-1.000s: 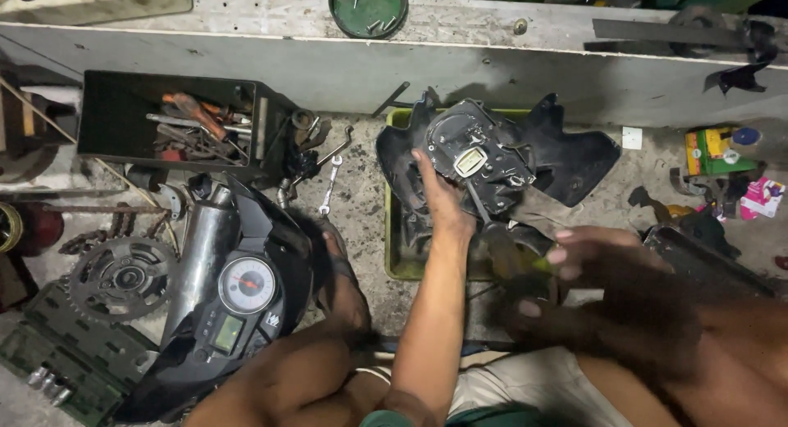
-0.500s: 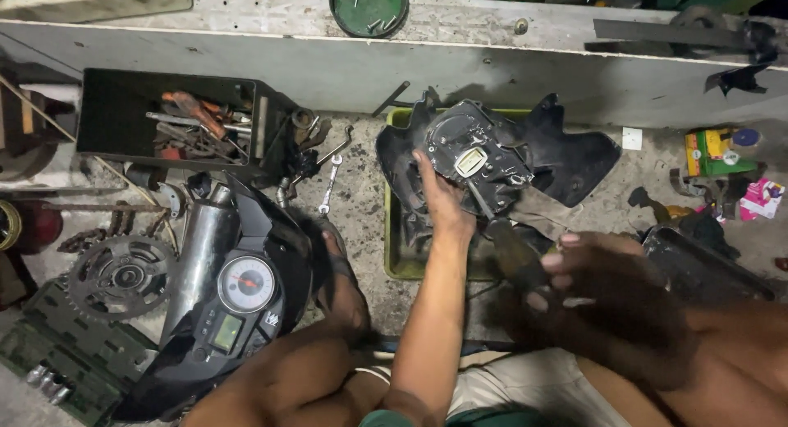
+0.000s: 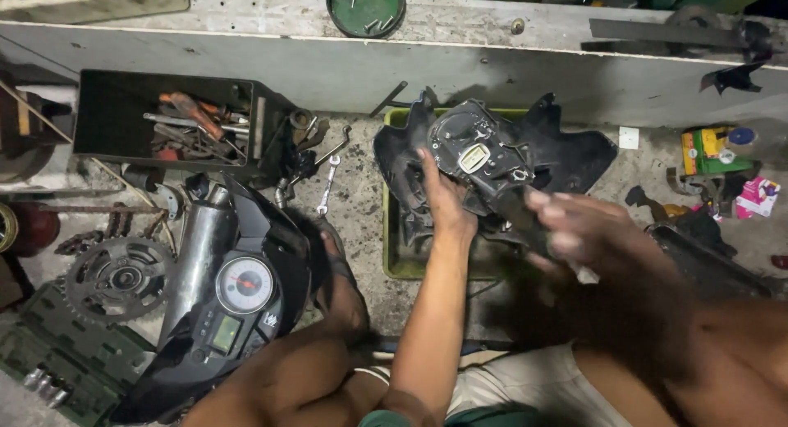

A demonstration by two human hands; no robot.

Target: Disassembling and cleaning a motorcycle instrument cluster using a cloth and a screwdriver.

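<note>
My left hand [image 3: 447,204] grips a black plastic motorcycle instrument housing [image 3: 484,152] from its left side and holds it tilted over a yellow-green tray [image 3: 392,259]. A wide black fairing panel [image 3: 574,156] lies behind and under the housing. My right hand [image 3: 574,230] is blurred by motion. Its fingers are at the housing's lower right edge, curled around something dark that I cannot make out.
A black tool tray [image 3: 115,107] with screwdrivers sits at the back left, with a wrench [image 3: 328,177] beside it. A speedometer cluster [image 3: 242,286] on a black cowl, a sprocket [image 3: 119,275] and a green socket case [image 3: 57,361] lie to the left. My foot [image 3: 336,271] rests there too. Small boxes [image 3: 714,148] are at the right.
My right hand has moved up and to the left, from the lower right to the housing's edge. My left hand and the housing have stayed in place.
</note>
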